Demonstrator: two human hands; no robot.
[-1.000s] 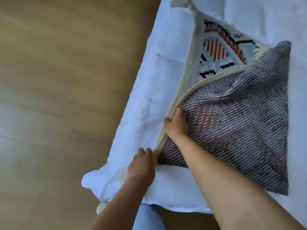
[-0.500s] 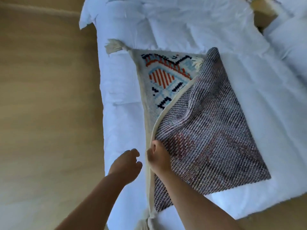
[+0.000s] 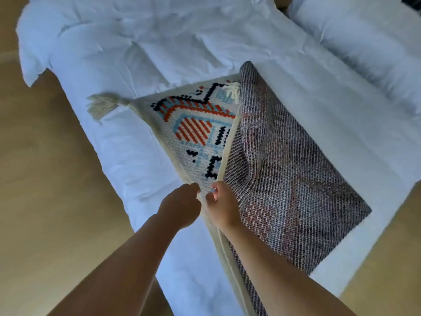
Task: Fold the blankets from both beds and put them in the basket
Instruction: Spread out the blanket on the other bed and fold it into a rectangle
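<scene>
Head view: our right hand (image 3: 222, 201) still pinches the blanket (image 3: 284, 179) by its cream edge, the rest lying on the bed (image 3: 136, 53) ahead and right of it. Our left hand (image 3: 182, 206), apart before, now curls at that edge; grasp we cannot tell.

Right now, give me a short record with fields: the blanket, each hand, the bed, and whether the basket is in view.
blanket: patterned throw blanket on the bed, part folded over with its grey underside up
tassel: cream tassel at the blanket's left corner
right hand: right hand pinches the folded layer's cream edge
left hand: left hand curled at the lower layer's edge; grip unclear
bed: bed with white bedding, pillow at upper right
basket: not in view
</scene>
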